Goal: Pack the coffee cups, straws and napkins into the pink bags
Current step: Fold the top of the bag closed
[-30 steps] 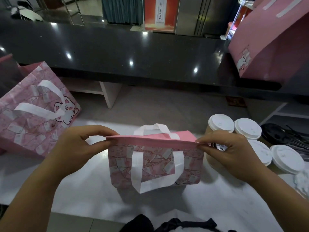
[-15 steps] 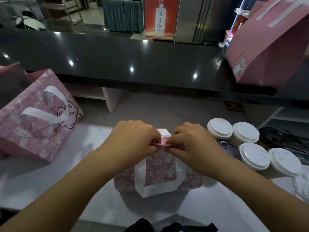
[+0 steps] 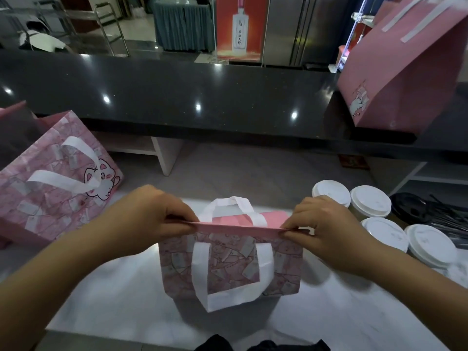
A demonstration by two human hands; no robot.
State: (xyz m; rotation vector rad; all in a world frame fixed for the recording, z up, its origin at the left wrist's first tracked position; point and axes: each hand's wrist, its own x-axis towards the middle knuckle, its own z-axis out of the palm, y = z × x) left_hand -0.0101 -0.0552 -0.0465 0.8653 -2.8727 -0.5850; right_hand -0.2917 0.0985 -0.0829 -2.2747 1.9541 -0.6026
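Observation:
A small pink patterned bag (image 3: 233, 267) with white handles stands on the white table (image 3: 121, 300) in front of me. My left hand (image 3: 144, 219) pinches the left end of its folded top edge. My right hand (image 3: 326, 224) pinches the right end of the same edge. Several coffee cups with white lids (image 3: 369, 201) stand to the right of the bag. Black straws (image 3: 448, 219) lie beyond the cups at the far right. White napkins (image 3: 458, 269) show at the right edge.
A larger pink bag with a cat print (image 3: 55, 181) leans at the left on the table. Another big pink bag (image 3: 405, 69) stands on the black counter (image 3: 202, 92) at the back right. A black lid (image 3: 410, 206) lies by the straws.
My hands were together at the middle of the bag's top half a second ago; they have slid apart to its two ends, keeping the edge pressed flat.

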